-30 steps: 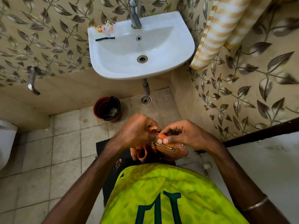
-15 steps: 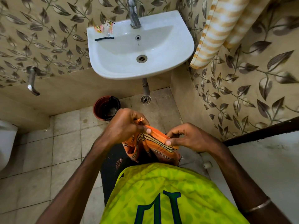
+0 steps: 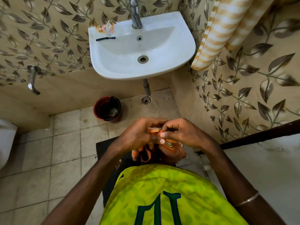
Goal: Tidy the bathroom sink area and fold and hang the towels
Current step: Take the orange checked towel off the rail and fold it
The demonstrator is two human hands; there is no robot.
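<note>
Both hands met in front of the person's chest, low over the floor. The left hand (image 3: 139, 135) had its fingers curled round the top of an orange striped towel (image 3: 170, 147). The right hand (image 3: 186, 133) pinched the same edge between thumb and fingers, so the two hands touched each other. The rest of the towel hung down in a bunch under the hands, above a dark floor mat (image 3: 105, 146). Both arms were bent and came up from the bottom corners. One thin metal bangle (image 3: 247, 199) sat on the right wrist.

There was one white sink (image 3: 183, 46) on the wall, with one metal tap (image 3: 135, 15) over it. On the sink's left rim lay one small black strip (image 3: 105, 38) and some small packets (image 3: 106, 28); their print was too small to read. One yellow and white striped towel (image 3: 224, 30) hung on the wall to the right of the sink. One more tap (image 3: 32, 80) stuck out of the wall on the left. One red bin (image 3: 107, 108) with a black bag in it stood on the floor under the sink, near one round floor drain (image 3: 146, 100). The person wore a yellow-green shirt (image 3: 162, 192) with big dark blue marks on it that looked like the number 11, seen upside down.
</note>
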